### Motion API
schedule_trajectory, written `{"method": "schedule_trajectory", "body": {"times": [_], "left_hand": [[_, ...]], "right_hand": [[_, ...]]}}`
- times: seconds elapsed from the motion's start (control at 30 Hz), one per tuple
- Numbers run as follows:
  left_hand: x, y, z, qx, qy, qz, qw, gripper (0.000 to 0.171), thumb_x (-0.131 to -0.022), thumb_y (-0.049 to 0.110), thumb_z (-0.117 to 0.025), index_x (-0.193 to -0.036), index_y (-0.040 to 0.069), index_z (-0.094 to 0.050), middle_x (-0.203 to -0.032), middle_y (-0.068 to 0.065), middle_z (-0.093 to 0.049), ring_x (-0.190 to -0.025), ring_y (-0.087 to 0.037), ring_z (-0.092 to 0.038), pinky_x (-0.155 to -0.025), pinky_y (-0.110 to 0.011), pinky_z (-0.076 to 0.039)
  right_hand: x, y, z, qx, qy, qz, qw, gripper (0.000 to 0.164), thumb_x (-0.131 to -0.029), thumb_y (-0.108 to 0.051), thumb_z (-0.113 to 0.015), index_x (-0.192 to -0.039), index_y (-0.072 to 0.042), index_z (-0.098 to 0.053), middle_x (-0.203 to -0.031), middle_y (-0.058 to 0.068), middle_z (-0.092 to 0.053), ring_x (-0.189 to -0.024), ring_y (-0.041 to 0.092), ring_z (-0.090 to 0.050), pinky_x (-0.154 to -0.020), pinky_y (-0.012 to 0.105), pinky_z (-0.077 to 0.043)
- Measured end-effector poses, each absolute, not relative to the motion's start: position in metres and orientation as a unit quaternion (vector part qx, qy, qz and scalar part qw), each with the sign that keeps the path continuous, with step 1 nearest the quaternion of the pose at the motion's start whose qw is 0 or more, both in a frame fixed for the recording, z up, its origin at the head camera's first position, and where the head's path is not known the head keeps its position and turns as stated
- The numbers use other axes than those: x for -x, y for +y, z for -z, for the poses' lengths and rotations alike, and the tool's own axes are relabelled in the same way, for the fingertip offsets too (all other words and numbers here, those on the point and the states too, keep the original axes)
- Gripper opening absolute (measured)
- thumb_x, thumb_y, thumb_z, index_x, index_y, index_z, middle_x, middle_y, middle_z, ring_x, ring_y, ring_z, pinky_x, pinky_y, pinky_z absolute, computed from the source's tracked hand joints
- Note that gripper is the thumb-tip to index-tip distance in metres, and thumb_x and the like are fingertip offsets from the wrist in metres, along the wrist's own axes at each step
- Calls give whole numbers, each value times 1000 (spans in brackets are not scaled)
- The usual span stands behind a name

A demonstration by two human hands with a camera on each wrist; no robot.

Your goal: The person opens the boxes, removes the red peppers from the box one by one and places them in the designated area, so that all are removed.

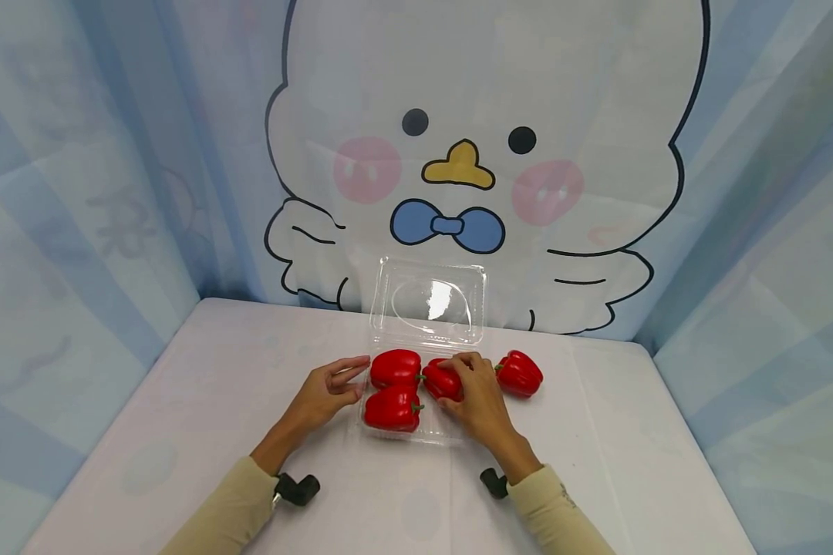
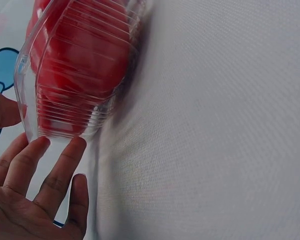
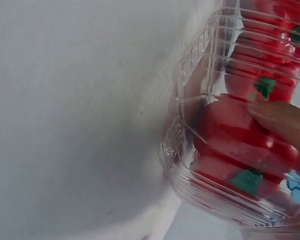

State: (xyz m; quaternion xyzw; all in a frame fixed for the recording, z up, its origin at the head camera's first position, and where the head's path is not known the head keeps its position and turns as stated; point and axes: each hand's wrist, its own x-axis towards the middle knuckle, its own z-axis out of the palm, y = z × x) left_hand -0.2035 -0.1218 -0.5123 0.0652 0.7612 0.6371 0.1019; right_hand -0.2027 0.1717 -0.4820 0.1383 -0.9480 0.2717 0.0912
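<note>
A clear plastic clamshell box [image 1: 440,428] lies on the table with its lid raised. Two red bell peppers [image 1: 396,368] sit in its left half, one behind the other. My right hand [image 1: 477,397] reaches into the right half and holds another red bell pepper [image 1: 441,381] between thumb and fingers. In the right wrist view, my thumb lies over that pepper [image 3: 230,127]. My left hand [image 1: 322,393] is at the box's left side, with fairly straight fingers. The left wrist view shows its fingertips [image 2: 77,143] against the ribbed wall, thumb near the rim.
One more red bell pepper [image 1: 520,375] lies on the table just right of the box. The upright lid [image 1: 426,304] stands close to the back curtain [image 1: 583,100]. A white cloth covers the table [image 1: 639,455]; curtains hang on both sides.
</note>
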Motion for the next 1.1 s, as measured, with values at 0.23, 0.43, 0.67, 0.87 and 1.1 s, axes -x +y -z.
{"method": "schedule_trajectory", "body": {"times": [0.23, 0.43, 0.67, 0.87, 1.1], "left_hand": [[204, -123, 514, -71, 762, -635, 99, 61, -98, 4, -70, -156, 13, -53, -161, -13, -53, -133, -38, -67, -109, -42, -57], [203, -123, 513, -72, 762, -635, 99, 61, -98, 4, -70, -156, 13, -53, -161, -13, -53, -134, -38, -67, -109, -42, -57], [203, -124, 513, -70, 761, -637, 101, 61, -98, 3, -70, -156, 13, -53, -161, -13, -53, -133, -37, -67, -109, -42, -57], [205, -124, 515, -70, 761, -637, 100, 61, -98, 4, -70, -156, 14, -53, -161, -13, -53, -134, -37, -67, -109, -42, -56], [205, -123, 516, -68, 762, -636, 100, 62, -98, 3, -70, -156, 14, -53, -161, -12, -54, -133, -37, -68, -108, -41, -57]], "right_hand": [[204, 171, 483, -140, -942, -287, 105, 57, -75, -9, -96, -128, -14, -73, -134, 14, -60, -128, 36, -58, -106, 53, -59], [202, 171, 479, -137, -938, -295, 119, 57, -75, -9, -96, -127, -12, -73, -133, 14, -59, -127, 36, -57, -103, 52, -61], [200, 172, 473, -130, -937, -302, 123, 59, -75, -10, -97, -129, -13, -72, -136, 15, -58, -132, 36, -56, -103, 53, -62], [199, 173, 465, -123, -935, -309, 121, 61, -76, -13, -97, -131, -16, -72, -138, 14, -57, -135, 37, -55, -105, 55, -60], [195, 175, 457, -111, -932, -324, 121, 63, -76, -15, -97, -133, -17, -71, -140, 13, -57, -136, 37, -54, -103, 57, -61]]}}
